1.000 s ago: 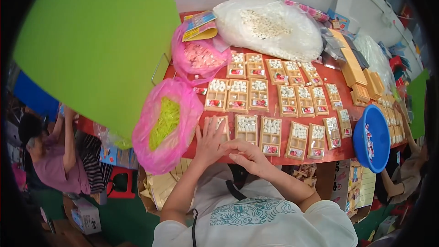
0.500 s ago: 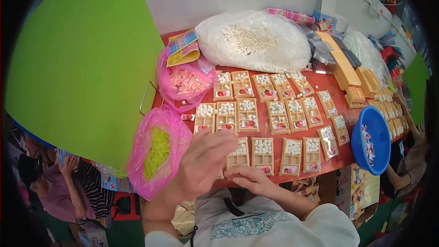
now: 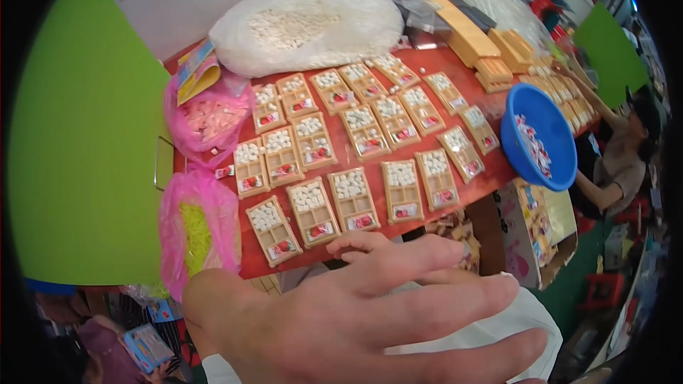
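Observation:
My left hand (image 3: 377, 306) is large in the foreground, raised close to the camera with its fingers spread and nothing in them. Partly hidden behind it, my right hand (image 3: 361, 243) is near the table's front edge; its visible fingers are loosely apart and I see nothing in them. Just beyond the hands lie several beige compartment trays (image 3: 289, 233) in rough rows. Each has small white pellets (image 3: 265, 215) in its upper part, and most show a small red-and-white packet (image 3: 282, 247) in a lower compartment. Neither hand touches a tray.
A blue basin (image 3: 511, 144) of small packets stands at the right. Pink bags hold pink pieces (image 3: 212, 119) and yellow-green strips (image 3: 193, 231) at left. A large clear bag (image 3: 235, 39) of white pellets lies behind. A green panel (image 3: 78, 142) borders the left; a person (image 3: 615, 163) sits at right.
The view has shifted to the right. My left hand has come up closer to the camera and reaches rightward over my right hand, uncovering the front-left trays.

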Demonstrator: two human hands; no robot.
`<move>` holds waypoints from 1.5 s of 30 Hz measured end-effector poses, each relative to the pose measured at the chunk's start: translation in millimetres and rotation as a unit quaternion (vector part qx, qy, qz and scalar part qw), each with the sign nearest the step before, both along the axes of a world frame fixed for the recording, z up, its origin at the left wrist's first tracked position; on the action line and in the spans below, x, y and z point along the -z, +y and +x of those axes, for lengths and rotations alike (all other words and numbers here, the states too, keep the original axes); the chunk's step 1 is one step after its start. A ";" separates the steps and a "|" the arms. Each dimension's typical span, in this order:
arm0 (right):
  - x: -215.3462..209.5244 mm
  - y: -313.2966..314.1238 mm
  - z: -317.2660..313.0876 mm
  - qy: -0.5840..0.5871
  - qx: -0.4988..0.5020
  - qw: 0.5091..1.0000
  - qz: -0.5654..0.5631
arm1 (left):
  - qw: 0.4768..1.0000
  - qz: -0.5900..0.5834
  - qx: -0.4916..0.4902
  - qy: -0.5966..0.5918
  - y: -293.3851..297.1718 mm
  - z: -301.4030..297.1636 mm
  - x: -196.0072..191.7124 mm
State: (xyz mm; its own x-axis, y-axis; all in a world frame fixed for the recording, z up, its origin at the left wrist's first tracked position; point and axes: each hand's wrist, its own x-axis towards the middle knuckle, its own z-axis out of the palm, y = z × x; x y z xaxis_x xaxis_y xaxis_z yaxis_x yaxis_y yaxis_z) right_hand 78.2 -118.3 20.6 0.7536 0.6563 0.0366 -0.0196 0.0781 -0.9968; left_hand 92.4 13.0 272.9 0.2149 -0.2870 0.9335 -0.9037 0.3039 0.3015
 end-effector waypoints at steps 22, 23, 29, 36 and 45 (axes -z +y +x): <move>1.3 -6.5 10.6 -0.095 0.004 0.992 -0.079 | 0.804 0.276 -0.424 0.312 92.4 -59.6 216.5; 0.2 -2.4 14.5 -0.187 0.039 0.974 -0.120 | 0.801 0.276 -0.426 0.318 95.5 -56.7 224.5; 9.7 33.2 44.3 -0.456 0.107 0.830 -0.303 | 0.645 0.437 -0.543 0.313 110.4 -42.7 270.8; 34.7 52.2 59.3 -0.472 0.066 0.777 -0.411 | 0.660 0.464 -0.507 0.304 99.2 -29.4 276.8; 33.4 57.4 56.6 -0.502 0.042 0.742 -0.443 | 0.683 0.476 -0.474 0.287 96.9 -28.7 290.1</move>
